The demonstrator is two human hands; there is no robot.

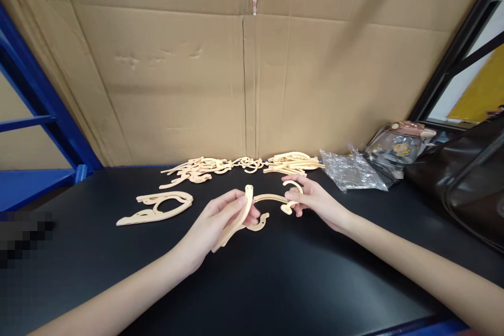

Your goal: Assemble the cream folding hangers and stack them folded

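Note:
My left hand (pixel 226 215) is closed on a beige plastic hanger arm (pixel 239 224), which stands tilted with its narrow end up. Pinched in my right hand (pixel 313 199) is a hanger hook (pixel 295 195) of the same beige, with a rounded base at its lower end. Between the hands is another curved hanger arm (pixel 271 197); whether it touches the fingers I cannot tell. Beneath my left hand lies one more curved beige piece (pixel 260 223), partly hidden by the fingers. Left of that hand rests a folded hanger (pixel 157 209) on the black tabletop (pixel 275 289).
Along the cardboard wall (pixel 177 89) lie a left pile of hanger pieces (pixel 197 169), a small group of hooks (pixel 250 163) and a pile of hanger arms (pixel 293 161). Clear plastic bags (pixel 350 170), a transparent pouch (pixel 399 147) and a dark bag (pixel 460 178) stand at right.

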